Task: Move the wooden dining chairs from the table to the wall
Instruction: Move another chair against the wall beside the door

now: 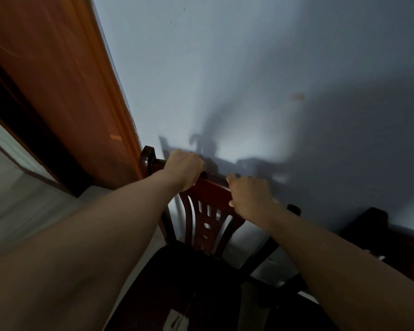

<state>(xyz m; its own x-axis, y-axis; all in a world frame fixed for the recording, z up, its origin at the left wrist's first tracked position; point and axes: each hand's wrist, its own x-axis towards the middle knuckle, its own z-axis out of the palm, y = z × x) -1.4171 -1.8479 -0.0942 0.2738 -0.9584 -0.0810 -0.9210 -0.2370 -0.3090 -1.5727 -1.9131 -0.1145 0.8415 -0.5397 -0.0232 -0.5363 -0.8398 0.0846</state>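
Observation:
A dark reddish wooden dining chair (212,201) with a carved, pierced back splat and a dark seat stands right in front of me, its back close to the pale wall (249,68). My left hand (183,169) grips the left part of the chair's top rail. My right hand (250,197) grips the same rail further right. Both forearms reach forward over the seat. The chair's legs are hidden below the seat.
An orange-brown wooden door frame (65,91) runs along the left, next to the chair's left post. The top of a second dark wooden chair (378,223) shows at the right against the same wall. Pale floor (22,199) lies at the lower left.

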